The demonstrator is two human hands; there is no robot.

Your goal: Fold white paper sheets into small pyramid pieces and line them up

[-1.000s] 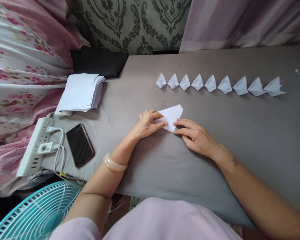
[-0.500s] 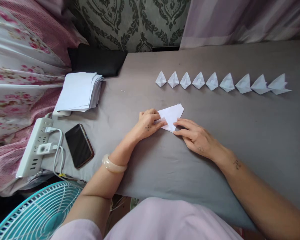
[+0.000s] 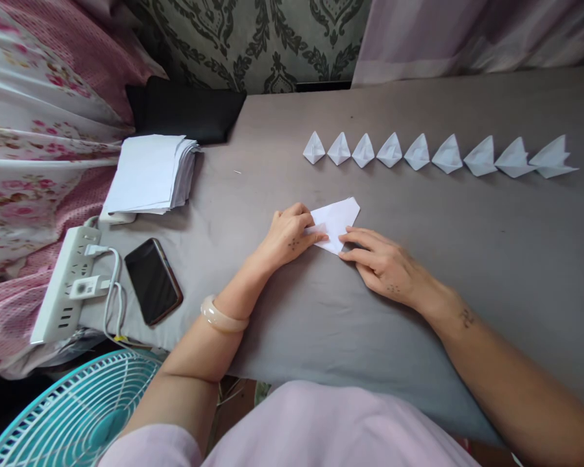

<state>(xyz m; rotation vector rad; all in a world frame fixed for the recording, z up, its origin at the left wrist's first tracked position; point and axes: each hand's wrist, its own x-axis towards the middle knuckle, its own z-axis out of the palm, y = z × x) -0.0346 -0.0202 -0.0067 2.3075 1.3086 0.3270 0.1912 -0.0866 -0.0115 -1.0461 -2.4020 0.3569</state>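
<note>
A partly folded sheet of white paper (image 3: 339, 217) lies on the grey cloth in front of me. My left hand (image 3: 291, 235) grips its left corner, fingers curled and thumb pressed on a small folded flap. Along the paper's lower right edge, my right hand (image 3: 377, 263) rests with outstretched fingers, the tips touching the edge and a gap between them. Behind the sheet stands a row of several folded white paper boats (image 3: 389, 150), spreading to the right.
At the left are a stack of white paper (image 3: 146, 174), a black folded item (image 3: 185, 110), a phone (image 3: 154, 282) and a power strip (image 3: 68, 285) with plugs. A teal fan (image 3: 78, 415) stands below the table edge. A small thin white piece (image 3: 237, 172) lies near the stack.
The view has shifted slightly. Both hands keep nearly the same places on the paper; no new fold is plain.
</note>
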